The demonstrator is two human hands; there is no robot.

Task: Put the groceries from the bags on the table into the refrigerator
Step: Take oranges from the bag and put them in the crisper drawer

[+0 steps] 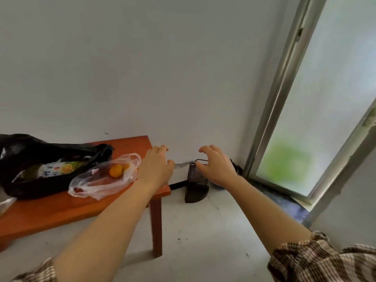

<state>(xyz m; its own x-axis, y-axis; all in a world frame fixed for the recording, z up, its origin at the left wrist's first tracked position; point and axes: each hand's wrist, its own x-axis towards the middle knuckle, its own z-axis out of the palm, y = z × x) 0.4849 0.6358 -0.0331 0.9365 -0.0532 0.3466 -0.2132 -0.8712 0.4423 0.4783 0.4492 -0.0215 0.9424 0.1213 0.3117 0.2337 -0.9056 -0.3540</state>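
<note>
A low orange-red wooden table point(61, 208) stands at the left against the white wall. On it lies an open black bag point(30, 151) with a printed packet point(57, 168) showing inside. Beside it lies a clear plastic bag point(101, 180) holding orange fruit point(116, 170) and something reddish. My left hand point(156, 167) hovers over the table's right end, just right of the clear bag, fingers loosely curled and holding nothing. My right hand point(215, 165) hangs in the air further right, past the table, also loosely curled and empty. No refrigerator is in view.
A dark plastic rack point(196, 186) stands on the pale floor by the wall corner, behind my right hand. A frosted glass door with a metal frame point(284, 94) fills the right side. Another clear bag edge point(6, 202) shows at the far left.
</note>
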